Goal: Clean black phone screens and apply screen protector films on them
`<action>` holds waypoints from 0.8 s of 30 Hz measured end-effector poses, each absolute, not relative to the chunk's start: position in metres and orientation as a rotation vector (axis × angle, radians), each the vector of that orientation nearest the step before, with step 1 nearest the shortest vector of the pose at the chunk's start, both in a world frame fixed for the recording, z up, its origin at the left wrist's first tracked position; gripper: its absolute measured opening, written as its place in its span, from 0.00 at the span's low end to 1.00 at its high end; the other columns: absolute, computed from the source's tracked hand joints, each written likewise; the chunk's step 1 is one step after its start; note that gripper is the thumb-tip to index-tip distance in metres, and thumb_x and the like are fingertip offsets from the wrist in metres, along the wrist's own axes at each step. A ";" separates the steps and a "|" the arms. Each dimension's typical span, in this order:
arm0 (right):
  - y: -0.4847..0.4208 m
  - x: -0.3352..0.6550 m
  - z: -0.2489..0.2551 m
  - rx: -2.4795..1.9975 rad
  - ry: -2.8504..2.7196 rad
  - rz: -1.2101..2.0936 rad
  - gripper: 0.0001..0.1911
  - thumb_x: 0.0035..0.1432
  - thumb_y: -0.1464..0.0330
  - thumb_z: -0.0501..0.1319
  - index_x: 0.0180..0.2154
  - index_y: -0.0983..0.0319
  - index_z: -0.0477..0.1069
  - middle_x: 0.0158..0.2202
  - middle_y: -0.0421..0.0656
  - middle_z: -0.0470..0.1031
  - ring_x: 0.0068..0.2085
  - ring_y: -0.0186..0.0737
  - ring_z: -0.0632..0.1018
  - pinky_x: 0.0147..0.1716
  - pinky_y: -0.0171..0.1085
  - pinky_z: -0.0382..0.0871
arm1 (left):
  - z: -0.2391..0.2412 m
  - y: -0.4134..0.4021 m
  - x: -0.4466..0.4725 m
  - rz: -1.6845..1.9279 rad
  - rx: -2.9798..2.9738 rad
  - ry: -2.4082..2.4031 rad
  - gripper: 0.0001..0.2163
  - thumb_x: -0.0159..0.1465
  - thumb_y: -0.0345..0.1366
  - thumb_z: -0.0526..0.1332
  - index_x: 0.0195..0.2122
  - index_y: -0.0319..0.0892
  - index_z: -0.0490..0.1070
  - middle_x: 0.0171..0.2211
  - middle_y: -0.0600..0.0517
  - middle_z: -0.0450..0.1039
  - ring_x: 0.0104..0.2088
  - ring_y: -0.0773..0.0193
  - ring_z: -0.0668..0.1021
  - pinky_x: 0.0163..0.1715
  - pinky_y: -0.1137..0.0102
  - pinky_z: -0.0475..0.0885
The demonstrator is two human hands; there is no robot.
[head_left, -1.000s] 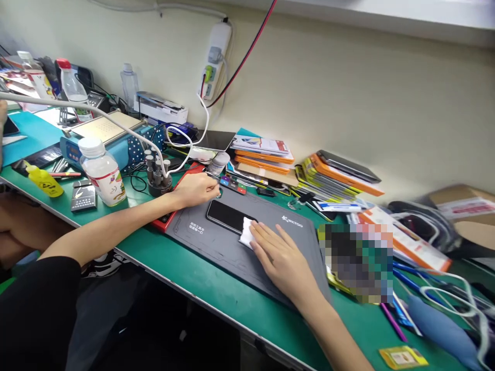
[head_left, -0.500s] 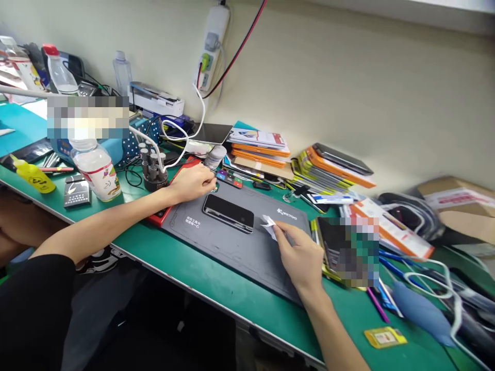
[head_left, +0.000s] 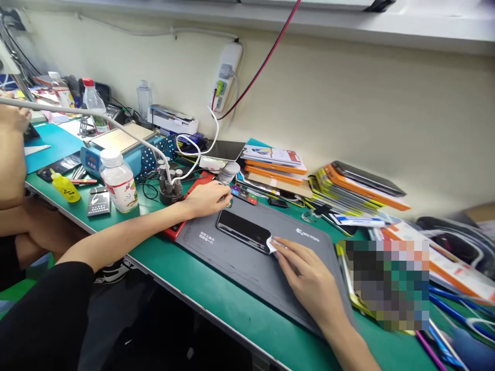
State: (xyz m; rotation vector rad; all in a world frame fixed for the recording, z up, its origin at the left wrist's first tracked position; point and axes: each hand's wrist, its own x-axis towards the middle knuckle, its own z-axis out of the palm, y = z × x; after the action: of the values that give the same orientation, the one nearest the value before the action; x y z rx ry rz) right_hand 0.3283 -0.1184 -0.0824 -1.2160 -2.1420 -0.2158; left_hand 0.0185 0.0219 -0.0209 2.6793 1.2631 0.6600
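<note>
A black smartphone (head_left: 244,230) lies face up on the grey work mat (head_left: 235,273). My right hand (head_left: 307,268) pinches a small white wipe (head_left: 271,246), which touches the phone's right end. Beyond the phone's left end, my left hand (head_left: 209,199) rests at the far side of the mat with its fingers curled. Something small and dark shows by those fingertips, but I cannot make it out. A red case (head_left: 174,232) edges the mat on the left, partly hidden under my left forearm.
A white-capped bottle (head_left: 121,188) and a screwdriver holder (head_left: 170,190) stand at left. Behind the mat are stacked orange boxes (head_left: 276,170) and yellow-edged packs (head_left: 344,190). A white cable (head_left: 195,149) loops down from a power strip (head_left: 228,77). Another person's arm (head_left: 11,154) shows at far left.
My right hand has brought the wipe left from above the mat onto the phone's right end. The left hand stays near the same place, fingers curled. The view has shifted.
</note>
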 end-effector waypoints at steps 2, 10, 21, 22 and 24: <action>-0.117 0.328 -0.083 -1.216 -2.176 -0.240 0.15 0.74 0.68 0.59 0.58 0.55 0.78 0.59 0.48 0.82 0.57 0.53 0.82 0.54 0.53 0.77 | -0.020 0.021 0.018 0.672 2.639 1.385 0.15 0.79 0.42 0.49 0.46 0.44 0.74 0.41 0.49 0.82 0.46 0.57 0.82 0.39 0.68 0.70; -0.102 0.311 -0.063 -1.327 -2.339 -0.146 0.22 0.78 0.59 0.51 0.57 0.58 0.81 0.64 0.54 0.76 0.67 0.58 0.75 0.67 0.62 0.68 | -0.019 0.026 0.016 0.725 2.437 1.510 0.16 0.79 0.38 0.45 0.58 0.46 0.70 0.40 0.51 0.83 0.43 0.54 0.85 0.41 0.65 0.71; -0.050 0.214 -0.047 -1.299 -2.446 -0.007 0.28 0.79 0.55 0.48 0.62 0.62 0.77 0.67 0.58 0.72 0.71 0.59 0.69 0.72 0.60 0.61 | -0.011 0.025 0.016 0.718 2.409 1.538 0.16 0.79 0.37 0.44 0.56 0.46 0.71 0.45 0.50 0.84 0.45 0.55 0.85 0.47 0.64 0.75; -0.050 0.212 -0.047 -1.304 -2.445 -0.012 0.28 0.79 0.55 0.48 0.62 0.62 0.77 0.67 0.58 0.72 0.72 0.59 0.68 0.73 0.60 0.60 | -0.010 0.025 0.016 0.719 2.406 1.540 0.16 0.79 0.37 0.44 0.56 0.46 0.71 0.45 0.50 0.84 0.46 0.55 0.85 0.47 0.64 0.75; -0.052 0.212 -0.049 -1.307 -2.437 -0.023 0.28 0.79 0.56 0.47 0.63 0.63 0.76 0.68 0.58 0.71 0.73 0.57 0.68 0.73 0.59 0.60 | -0.010 0.025 0.016 0.724 2.394 1.546 0.16 0.79 0.37 0.45 0.55 0.47 0.71 0.45 0.50 0.84 0.46 0.55 0.85 0.47 0.64 0.75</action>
State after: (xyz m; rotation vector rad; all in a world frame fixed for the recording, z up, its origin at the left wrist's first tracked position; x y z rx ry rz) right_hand 0.2119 -0.0522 -0.0489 -1.3075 -2.4370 -0.0225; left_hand 0.0160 0.0253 -0.0101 2.3936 1.5457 0.7241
